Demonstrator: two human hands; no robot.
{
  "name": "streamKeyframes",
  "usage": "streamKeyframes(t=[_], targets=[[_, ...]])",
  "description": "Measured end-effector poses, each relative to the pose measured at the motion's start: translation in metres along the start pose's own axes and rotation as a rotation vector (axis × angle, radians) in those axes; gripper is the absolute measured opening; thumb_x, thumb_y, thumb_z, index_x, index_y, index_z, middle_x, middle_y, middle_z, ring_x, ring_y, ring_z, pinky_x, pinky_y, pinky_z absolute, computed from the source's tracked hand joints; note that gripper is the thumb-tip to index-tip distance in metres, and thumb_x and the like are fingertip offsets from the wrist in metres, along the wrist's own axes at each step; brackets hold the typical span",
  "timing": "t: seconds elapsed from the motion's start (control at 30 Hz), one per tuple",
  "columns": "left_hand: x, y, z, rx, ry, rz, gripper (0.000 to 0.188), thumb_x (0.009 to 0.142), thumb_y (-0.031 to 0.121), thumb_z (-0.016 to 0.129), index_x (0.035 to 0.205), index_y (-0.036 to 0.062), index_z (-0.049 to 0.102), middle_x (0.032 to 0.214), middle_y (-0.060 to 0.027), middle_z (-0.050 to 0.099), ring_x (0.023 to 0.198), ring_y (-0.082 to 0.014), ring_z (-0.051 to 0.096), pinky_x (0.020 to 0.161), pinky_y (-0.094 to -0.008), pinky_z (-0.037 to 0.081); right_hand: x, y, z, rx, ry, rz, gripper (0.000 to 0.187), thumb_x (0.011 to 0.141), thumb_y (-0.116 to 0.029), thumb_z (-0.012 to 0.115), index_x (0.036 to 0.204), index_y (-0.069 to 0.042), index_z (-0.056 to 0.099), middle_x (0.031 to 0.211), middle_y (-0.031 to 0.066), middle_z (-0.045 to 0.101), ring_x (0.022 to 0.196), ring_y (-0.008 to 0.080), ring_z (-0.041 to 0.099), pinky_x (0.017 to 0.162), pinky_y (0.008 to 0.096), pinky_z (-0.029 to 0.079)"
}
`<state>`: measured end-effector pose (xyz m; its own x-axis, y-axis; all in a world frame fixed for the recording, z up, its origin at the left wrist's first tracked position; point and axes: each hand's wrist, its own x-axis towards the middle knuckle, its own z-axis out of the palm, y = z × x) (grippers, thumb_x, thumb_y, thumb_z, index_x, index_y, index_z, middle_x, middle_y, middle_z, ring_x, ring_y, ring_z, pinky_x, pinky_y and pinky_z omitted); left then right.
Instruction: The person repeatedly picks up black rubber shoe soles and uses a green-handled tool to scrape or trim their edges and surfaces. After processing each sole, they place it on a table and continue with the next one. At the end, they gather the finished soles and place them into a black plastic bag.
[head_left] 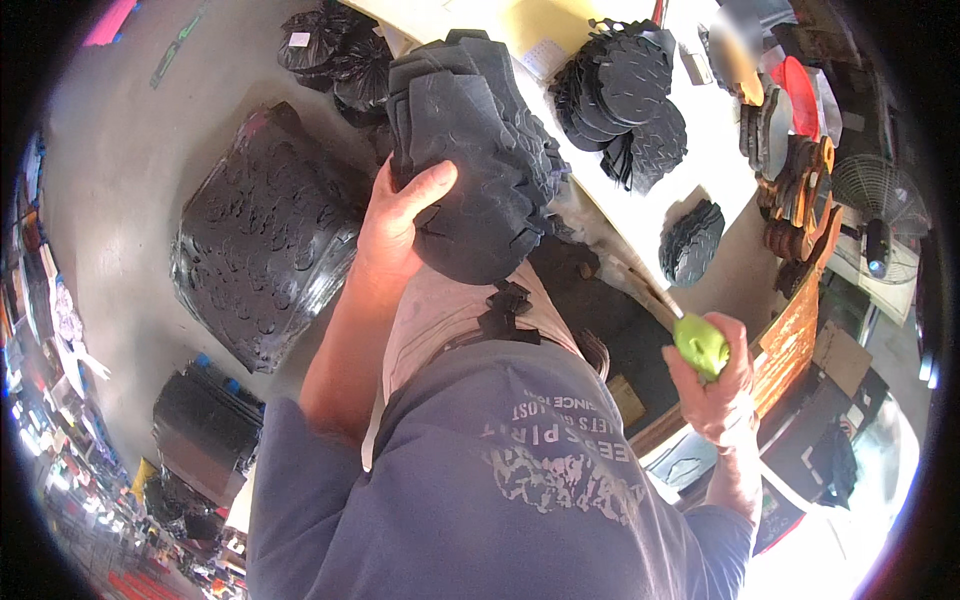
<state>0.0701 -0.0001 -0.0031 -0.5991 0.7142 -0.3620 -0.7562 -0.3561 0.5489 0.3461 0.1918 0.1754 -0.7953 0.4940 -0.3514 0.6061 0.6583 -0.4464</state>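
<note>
My left hand [405,215] grips a thick stack of black shoe-sole-shaped sheets [470,190], with its thumb lying across the top face. The stack is held up above my lap, its edges ragged and uneven. Off to the right, my right hand [718,385] is closed around the lime-green handle of a tool [703,345]. A thin shaft runs from that handle up and left toward the table edge; its tip is hard to make out. Small black scraps [507,308] lie on my lap.
More piles of black sole-shaped pieces [625,85] and a smaller stack [692,243] rest on the white table [715,195]. A plastic-wrapped black bundle [265,220] sits on the floor at left, near black bags [340,50]. A fan [877,200] stands at right.
</note>
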Motion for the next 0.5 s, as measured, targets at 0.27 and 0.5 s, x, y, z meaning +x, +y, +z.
streamKeyframes(t=[0.27,0.5], targets=[[-0.004,0.007,-0.004,-0.028,0.002,0.018,0.043,0.092,0.005,0.071,0.132,0.0006,0.059,0.119,-0.0098,0.070,0.104,-0.0210,0.069,0.092,-0.0348,0.055,0.015,-0.008,0.011,-0.019,0.028,-0.030,0.042,0.089,-0.006,0.076,0.124,-0.007,0.053,0.086,0.0132,0.071,0.073,0.0318,0.071,0.067,0.0407,0.055],[0.003,0.009,0.000,-0.014,0.006,0.069,0.041,0.091,0.004,0.072,0.130,0.0010,0.059,0.118,-0.0101,0.070,0.102,-0.0202,0.069,0.090,-0.0344,0.055,0.017,-0.012,0.012,0.033,-0.020,-0.120,0.043,0.089,-0.004,0.075,0.125,-0.006,0.052,0.091,0.0170,0.072,0.078,0.0324,0.073,0.070,0.0393,0.056]])
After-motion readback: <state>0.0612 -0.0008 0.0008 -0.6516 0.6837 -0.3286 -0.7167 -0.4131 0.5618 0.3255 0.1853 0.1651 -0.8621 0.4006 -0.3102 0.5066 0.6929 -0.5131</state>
